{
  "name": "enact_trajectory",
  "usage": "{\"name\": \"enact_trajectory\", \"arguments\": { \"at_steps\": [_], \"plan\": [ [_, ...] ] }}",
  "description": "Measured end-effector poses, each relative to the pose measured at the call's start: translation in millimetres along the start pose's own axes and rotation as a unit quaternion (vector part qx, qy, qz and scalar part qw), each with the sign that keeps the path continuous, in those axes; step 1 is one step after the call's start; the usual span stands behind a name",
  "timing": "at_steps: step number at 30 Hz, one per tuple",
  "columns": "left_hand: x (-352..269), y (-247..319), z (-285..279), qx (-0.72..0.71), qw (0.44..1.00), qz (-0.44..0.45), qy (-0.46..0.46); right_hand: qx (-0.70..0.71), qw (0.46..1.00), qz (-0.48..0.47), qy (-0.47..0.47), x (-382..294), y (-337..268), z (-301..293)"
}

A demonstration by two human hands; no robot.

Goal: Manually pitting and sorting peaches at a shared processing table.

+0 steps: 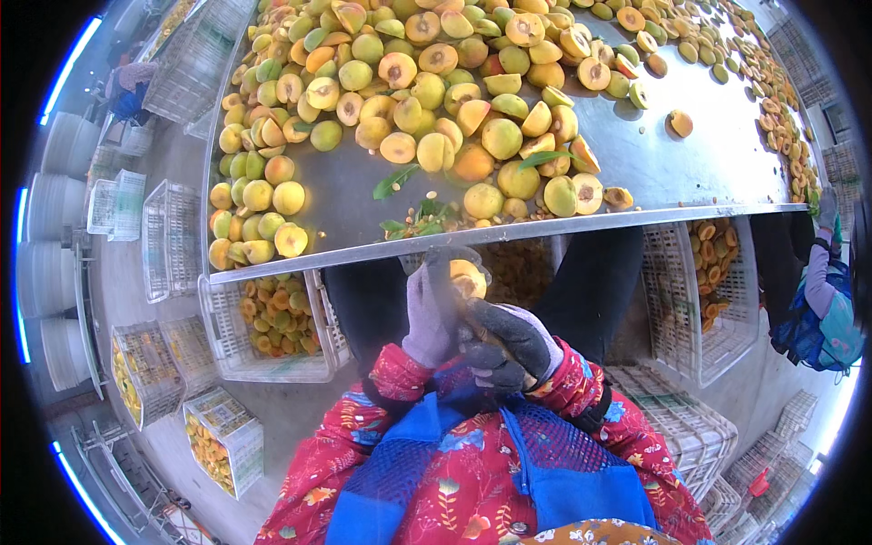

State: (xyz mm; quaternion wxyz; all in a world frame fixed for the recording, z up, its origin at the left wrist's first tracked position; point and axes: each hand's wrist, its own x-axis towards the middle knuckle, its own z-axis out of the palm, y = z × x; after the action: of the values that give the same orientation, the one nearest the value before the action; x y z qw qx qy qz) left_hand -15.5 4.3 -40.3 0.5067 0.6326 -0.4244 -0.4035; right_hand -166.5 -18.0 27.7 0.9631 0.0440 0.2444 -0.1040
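In front of my body, just below the table's front edge, my left hand [429, 306] wears a grey and black glove and holds a cut yellow peach [468, 278]. My right hand [514, 340], gloved alike, is closed around a slim brown handle [492, 338] and sits against the peach's lower side. The tool's working end is hidden by the fingers and the fruit. Beyond both hands, a heap of whole and halved peaches [409, 112] covers much of the metal table [334, 184]. Green leaves [395, 182] and loose pits lie near its edge.
Plastic crates with peach halves stand under the table at left [221, 340] and right [671, 300]. More filled crates [225, 436] sit on the floor at left. Upturned crates [681, 415] are by my right side. Another person [828, 306] is at far right.
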Motion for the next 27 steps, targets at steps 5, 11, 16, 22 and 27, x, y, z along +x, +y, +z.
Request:
{"name": "enact_trajectory", "arguments": {
  "at_steps": [5,11,16,22,27],
  "plan": [
    [7,18,-8,-0.017,0.999,0.015,-0.032,0.030,0.999,0.036,-0.004,6,-2,-1],
    [0,6,-24,0.086,0.988,0.092,-0.085,0.085,0.990,0.085,-0.073,9,-2,-7],
    [-5,-34,-67,0.310,0.905,0.276,0.090,0.142,0.955,-0.005,-0.259,0,-9,-27],
    [-5,18,-172,0.679,0.706,-0.112,0.168,0.040,0.997,0.043,-0.044,2,-18,-51],
    [95,30,-120,0.570,0.810,0.115,0.081,-0.164,0.977,-0.084,0.110,12,-12,-60]
  ]
}}
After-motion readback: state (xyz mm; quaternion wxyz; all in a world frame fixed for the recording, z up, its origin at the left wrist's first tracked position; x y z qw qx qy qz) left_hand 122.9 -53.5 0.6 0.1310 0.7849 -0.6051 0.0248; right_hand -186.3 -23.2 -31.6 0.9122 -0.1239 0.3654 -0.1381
